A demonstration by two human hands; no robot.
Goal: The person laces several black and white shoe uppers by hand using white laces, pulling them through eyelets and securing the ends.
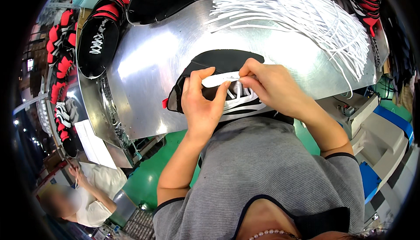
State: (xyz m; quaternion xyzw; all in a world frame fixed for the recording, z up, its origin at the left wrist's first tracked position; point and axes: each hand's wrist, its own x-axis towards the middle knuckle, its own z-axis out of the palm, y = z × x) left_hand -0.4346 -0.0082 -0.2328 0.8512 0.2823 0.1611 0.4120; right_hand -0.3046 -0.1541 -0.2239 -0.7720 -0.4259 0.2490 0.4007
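Note:
A black shoe upper [218, 58] with a red tab at its left end lies near the table's front edge, close against my body. Along its opening runs a white eyelet strip [214, 80]. My left hand [201, 102] grips this part of the upper, thumb and forefinger on either side of the strip. At the strip's right end my right hand [273, 84] pinches a white shoelace [239, 92] between thumb and forefinger. The lace tip is hidden by the fingers. Loops of lace hang across the upper below my hands.
A thick bundle of white laces [288, 10] spreads over the metal table [144, 78] at the back right. Black-and-red uppers, one laced upper [98, 43] among them, lie at the far left. Another person [94, 192] sits at lower left. A grey-and-blue bin [376, 143] stands at right.

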